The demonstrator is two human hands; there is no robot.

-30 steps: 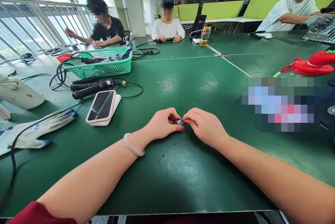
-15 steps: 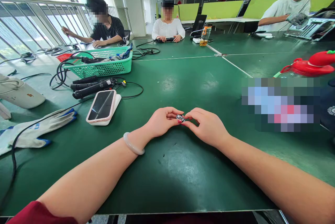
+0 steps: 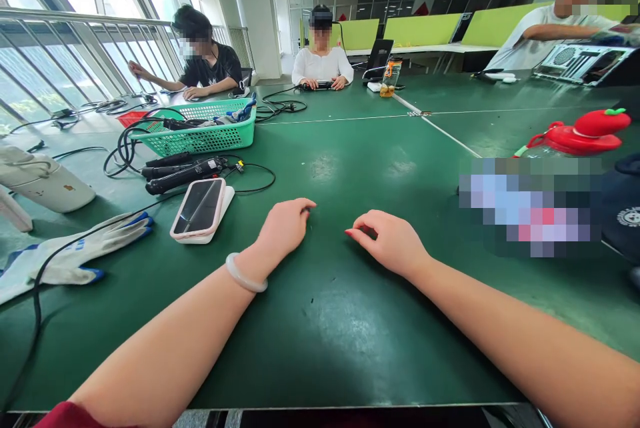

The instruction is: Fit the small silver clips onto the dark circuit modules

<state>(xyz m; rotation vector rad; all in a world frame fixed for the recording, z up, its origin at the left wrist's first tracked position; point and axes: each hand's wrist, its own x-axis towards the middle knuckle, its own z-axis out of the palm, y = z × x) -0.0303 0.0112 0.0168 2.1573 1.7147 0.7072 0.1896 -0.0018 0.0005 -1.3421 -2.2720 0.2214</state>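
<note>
The 2 hands lie apart: left hand [image 3: 283, 231], grip narrow, contents uncertain; right hand [image 3: 395, 241], grip slightly parted, apparently empty. Completion is indeterminable.

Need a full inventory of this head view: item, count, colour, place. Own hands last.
Table: 1, green, centre
Mesh basket: 1, green, far left
Container: 1, red, behind basket
Handheld tools: several, black, before basket
Phone: 1, pink-edged, on a white item
Glove: 1, white-blue, near left
Cables: several, black, left
Vessel: 1, white, left edge
Bottle: 1, clear-orange, far centre
Bottle top: 1, red, right
Logo item: 1, dark, right edge
Metal case: 1, silver, far right
Pixelated patch: contents unreadable, right
Partitions: several, lime, background
People: 3, black or white tops, far side
Bangle: 1, whitish, left wrist
Left hand: 1, bare, centre-left; small dark bit at fingertips, grip unclear
Right hand: 1, bare, centre; nothing visible held
</note>
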